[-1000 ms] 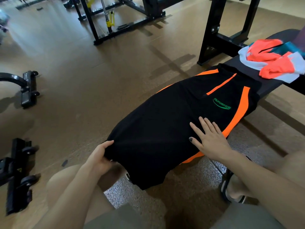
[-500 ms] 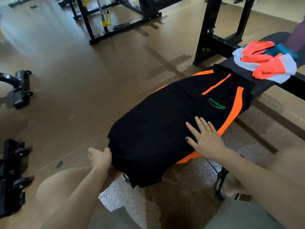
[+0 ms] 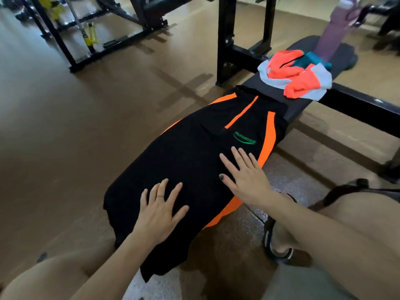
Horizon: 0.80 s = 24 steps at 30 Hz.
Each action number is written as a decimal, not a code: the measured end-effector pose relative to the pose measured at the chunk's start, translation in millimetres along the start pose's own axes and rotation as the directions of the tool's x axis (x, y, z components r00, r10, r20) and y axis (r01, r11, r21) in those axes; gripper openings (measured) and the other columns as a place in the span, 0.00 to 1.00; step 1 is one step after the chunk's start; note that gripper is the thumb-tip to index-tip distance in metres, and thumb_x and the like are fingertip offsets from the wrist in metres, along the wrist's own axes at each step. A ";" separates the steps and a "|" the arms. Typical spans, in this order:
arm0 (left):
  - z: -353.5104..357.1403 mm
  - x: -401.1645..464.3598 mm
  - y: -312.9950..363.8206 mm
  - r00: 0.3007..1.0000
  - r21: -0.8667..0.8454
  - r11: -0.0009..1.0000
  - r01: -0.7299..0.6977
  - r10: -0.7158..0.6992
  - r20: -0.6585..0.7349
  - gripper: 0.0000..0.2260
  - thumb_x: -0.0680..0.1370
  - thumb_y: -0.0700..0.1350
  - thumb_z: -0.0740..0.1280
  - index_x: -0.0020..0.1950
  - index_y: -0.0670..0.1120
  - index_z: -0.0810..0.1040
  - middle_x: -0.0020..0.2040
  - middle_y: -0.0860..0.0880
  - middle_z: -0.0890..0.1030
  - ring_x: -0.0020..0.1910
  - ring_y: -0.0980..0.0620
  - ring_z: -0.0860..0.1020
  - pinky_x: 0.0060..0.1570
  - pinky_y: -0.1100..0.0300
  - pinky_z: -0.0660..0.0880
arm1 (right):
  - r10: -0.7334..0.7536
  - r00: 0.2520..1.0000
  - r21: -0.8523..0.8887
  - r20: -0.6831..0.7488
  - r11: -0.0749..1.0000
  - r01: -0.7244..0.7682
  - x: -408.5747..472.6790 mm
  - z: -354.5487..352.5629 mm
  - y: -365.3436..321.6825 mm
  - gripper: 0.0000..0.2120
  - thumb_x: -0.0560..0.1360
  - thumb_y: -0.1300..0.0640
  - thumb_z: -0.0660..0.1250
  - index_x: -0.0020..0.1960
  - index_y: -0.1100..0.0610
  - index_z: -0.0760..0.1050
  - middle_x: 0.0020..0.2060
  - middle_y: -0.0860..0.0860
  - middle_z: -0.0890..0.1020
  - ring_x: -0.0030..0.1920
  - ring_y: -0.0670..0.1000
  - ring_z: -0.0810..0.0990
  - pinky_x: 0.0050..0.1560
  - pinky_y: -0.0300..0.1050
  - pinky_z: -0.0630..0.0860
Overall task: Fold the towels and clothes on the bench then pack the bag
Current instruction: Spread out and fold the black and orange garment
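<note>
I'm pressing my left hand [image 3: 161, 210] and right hand [image 3: 245, 177], both released and flat, on the black shirt [image 3: 194, 161] lying along the bench [image 3: 303, 105], near the orange clothes [image 3: 296, 76].

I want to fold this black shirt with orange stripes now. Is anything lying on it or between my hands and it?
Nothing visible: both the left hand and right hand rest flat on the black shirt with orange stripes. The coral and grey clothes pile sits apart, farther along the bench.

Black shirt [image 3: 184, 161], orange stripes, green logo; purple bottle [image 3: 331, 37]
</note>
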<state>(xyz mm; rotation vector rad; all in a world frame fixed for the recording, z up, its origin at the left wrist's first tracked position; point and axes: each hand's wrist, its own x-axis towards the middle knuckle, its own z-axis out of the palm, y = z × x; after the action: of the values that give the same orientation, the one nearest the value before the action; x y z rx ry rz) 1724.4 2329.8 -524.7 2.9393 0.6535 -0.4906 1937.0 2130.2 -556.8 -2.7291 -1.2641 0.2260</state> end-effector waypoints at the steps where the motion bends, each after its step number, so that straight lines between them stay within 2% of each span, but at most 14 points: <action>1: -8.2 6.6 4.5 1.000 -0.006 1.000 -0.011 0.011 -0.022 0.36 0.76 0.74 0.38 0.81 0.62 0.40 0.83 0.48 0.43 0.81 0.45 0.43 0.78 0.41 0.40 | 0.040 0.999 0.004 0.005 0.999 -0.040 3.9 -2.7 9.9 0.31 0.81 0.33 0.36 0.81 0.43 0.41 0.81 0.53 0.43 0.81 0.55 0.40 0.79 0.56 0.43; 4: -27.6 39.1 27.5 0.999 -0.073 0.996 -0.048 0.049 0.007 0.33 0.80 0.69 0.48 0.81 0.63 0.38 0.83 0.49 0.40 0.82 0.46 0.40 0.78 0.40 0.40 | 0.069 0.996 -0.021 0.050 0.997 -0.068 15.1 -7.9 35.7 0.35 0.77 0.32 0.33 0.81 0.42 0.46 0.81 0.53 0.49 0.81 0.56 0.44 0.79 0.58 0.45; 7: -41.0 80.8 63.1 0.992 -0.046 0.991 -0.125 0.126 0.024 0.32 0.80 0.69 0.48 0.80 0.64 0.37 0.83 0.49 0.38 0.81 0.45 0.39 0.78 0.39 0.40 | 0.278 0.959 0.161 -0.061 0.951 -0.265 33.9 -28.9 66.4 0.32 0.80 0.36 0.46 0.81 0.47 0.54 0.79 0.57 0.59 0.79 0.58 0.54 0.77 0.58 0.54; 9: -49.5 110.9 92.4 0.981 -0.022 0.981 -0.192 0.192 0.025 0.32 0.81 0.69 0.48 0.80 0.64 0.38 0.83 0.49 0.38 0.81 0.45 0.39 0.77 0.39 0.39 | 0.413 0.909 0.282 -0.057 0.880 -0.383 50.2 -40.9 99.6 0.31 0.81 0.41 0.56 0.81 0.51 0.55 0.77 0.60 0.61 0.77 0.60 0.57 0.75 0.58 0.59; 11: -57.4 141.0 124.3 0.968 -0.012 0.968 -0.251 0.252 0.013 0.31 0.81 0.69 0.48 0.81 0.64 0.39 0.83 0.49 0.39 0.81 0.45 0.39 0.77 0.38 0.39 | 0.519 0.851 0.427 0.081 0.754 -0.500 62.9 -49.0 133.5 0.36 0.75 0.39 0.61 0.79 0.52 0.58 0.73 0.60 0.66 0.74 0.62 0.63 0.71 0.59 0.66; 13: -62.2 171.4 154.9 0.949 0.022 0.949 -0.313 0.314 -0.029 0.31 0.81 0.69 0.48 0.81 0.64 0.40 0.83 0.49 0.41 0.82 0.45 0.40 0.77 0.37 0.40 | 0.563 0.803 0.615 0.195 0.568 -0.548 71.9 -50.1 161.2 0.38 0.66 0.38 0.64 0.72 0.52 0.64 0.66 0.58 0.75 0.67 0.61 0.73 0.65 0.57 0.73; 15: -64.6 198.1 181.1 0.932 0.041 0.933 -0.358 0.360 -0.052 0.32 0.81 0.69 0.49 0.81 0.63 0.40 0.83 0.49 0.41 0.82 0.44 0.41 0.77 0.36 0.41 | 0.581 0.779 0.764 0.235 0.385 -0.518 80.0 -50.0 177.2 0.38 0.66 0.42 0.71 0.71 0.55 0.65 0.63 0.54 0.77 0.63 0.56 0.77 0.64 0.53 0.74; 17: -63.1 218.8 202.4 0.917 0.056 0.917 -0.394 0.396 -0.040 0.33 0.80 0.69 0.50 0.81 0.63 0.40 0.83 0.48 0.41 0.82 0.43 0.41 0.77 0.36 0.41 | 0.599 0.752 0.830 0.273 0.249 -0.499 88.5 -51.1 186.4 0.42 0.67 0.47 0.75 0.74 0.57 0.60 0.64 0.52 0.76 0.63 0.53 0.76 0.65 0.52 0.73; 19: -56.7 231.3 218.1 0.904 0.091 0.902 -0.423 0.427 -0.029 0.34 0.80 0.69 0.50 0.81 0.63 0.38 0.83 0.47 0.38 0.81 0.41 0.39 0.77 0.35 0.40 | 0.622 0.723 0.819 0.301 0.220 -0.530 96.6 -47.3 196.6 0.40 0.67 0.48 0.77 0.71 0.59 0.62 0.60 0.53 0.76 0.60 0.54 0.77 0.63 0.53 0.75; 21: -49.0 236.6 228.1 0.899 0.093 0.899 -0.427 0.433 -0.063 0.35 0.80 0.69 0.51 0.80 0.63 0.36 0.83 0.46 0.37 0.81 0.40 0.38 0.76 0.34 0.39 | 0.619 0.711 0.787 0.332 0.234 -0.571 101.8 -43.5 205.2 0.41 0.59 0.42 0.77 0.65 0.61 0.68 0.58 0.53 0.79 0.58 0.54 0.80 0.58 0.52 0.78; 22: -46.1 238.0 230.9 0.899 0.088 0.902 -0.423 0.430 -0.083 0.35 0.80 0.69 0.51 0.80 0.63 0.36 0.83 0.45 0.37 0.81 0.40 0.37 0.76 0.34 0.39 | 0.604 0.713 0.776 0.356 0.235 -0.586 103.6 -42.5 209.1 0.41 0.59 0.42 0.77 0.64 0.61 0.70 0.57 0.54 0.79 0.58 0.54 0.80 0.55 0.50 0.79; 24: -43.8 238.6 231.9 0.898 0.085 0.903 -0.421 0.428 -0.103 0.36 0.79 0.68 0.53 0.80 0.63 0.35 0.83 0.45 0.37 0.81 0.40 0.37 0.76 0.33 0.39 | 0.565 0.734 0.756 0.376 0.272 -0.596 103.5 -47.0 214.1 0.31 0.67 0.47 0.77 0.62 0.62 0.72 0.55 0.55 0.79 0.56 0.54 0.80 0.49 0.46 0.77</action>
<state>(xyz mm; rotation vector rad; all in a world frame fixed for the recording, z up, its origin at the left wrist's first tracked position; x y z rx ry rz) 2040.4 2221.8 -557.4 3.0532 -0.0107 -0.2940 2171.7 2069.4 -556.9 -2.0785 0.0752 0.7366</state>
